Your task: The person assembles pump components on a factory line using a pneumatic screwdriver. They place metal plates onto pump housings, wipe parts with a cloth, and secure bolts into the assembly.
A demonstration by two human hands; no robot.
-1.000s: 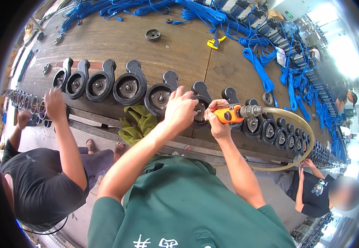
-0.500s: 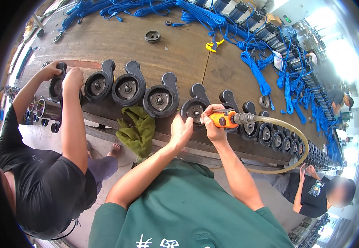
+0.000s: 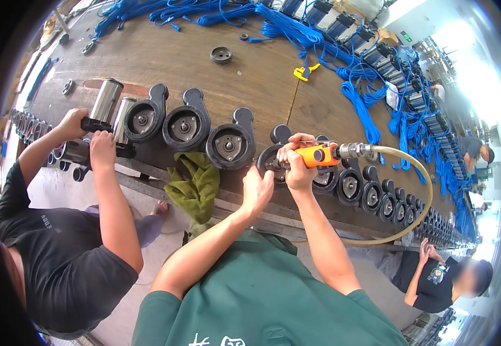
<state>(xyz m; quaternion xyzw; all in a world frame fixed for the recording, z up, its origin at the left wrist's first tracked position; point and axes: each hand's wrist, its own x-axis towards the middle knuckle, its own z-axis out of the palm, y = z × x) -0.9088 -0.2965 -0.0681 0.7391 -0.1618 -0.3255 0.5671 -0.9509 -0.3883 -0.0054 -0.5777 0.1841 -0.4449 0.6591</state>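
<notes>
My right hand (image 3: 298, 167) is wrapped round an orange air-powered driver (image 3: 318, 155), held sideways over a round black motor housing (image 3: 266, 164). A clear yellowish hose (image 3: 415, 167) runs from the driver's metal fitting and curves down to the right. The driver's tip is hidden behind my fingers. My left hand (image 3: 257, 189) grips the near left rim of that same housing, fingers curled at its edge. Just to the left stands another black housing (image 3: 229, 145), with a metal plate and a central shaft inside its ring.
Similar housings (image 3: 371, 197) line the bench edge. A green cloth (image 3: 192, 184) hangs over the edge. At left, a co-worker's hands (image 3: 101, 150) hold a unit with a steel cylinder (image 3: 107, 101). Blue cable bundles (image 3: 296, 32), a yellow clamp (image 3: 306, 72) and a loose ring (image 3: 221, 55) lie farther back.
The driver has risen slightly and moved a little right in my right hand. My left hand stays by the housing. The co-worker's unit now shows its steel cylinder pointing up.
</notes>
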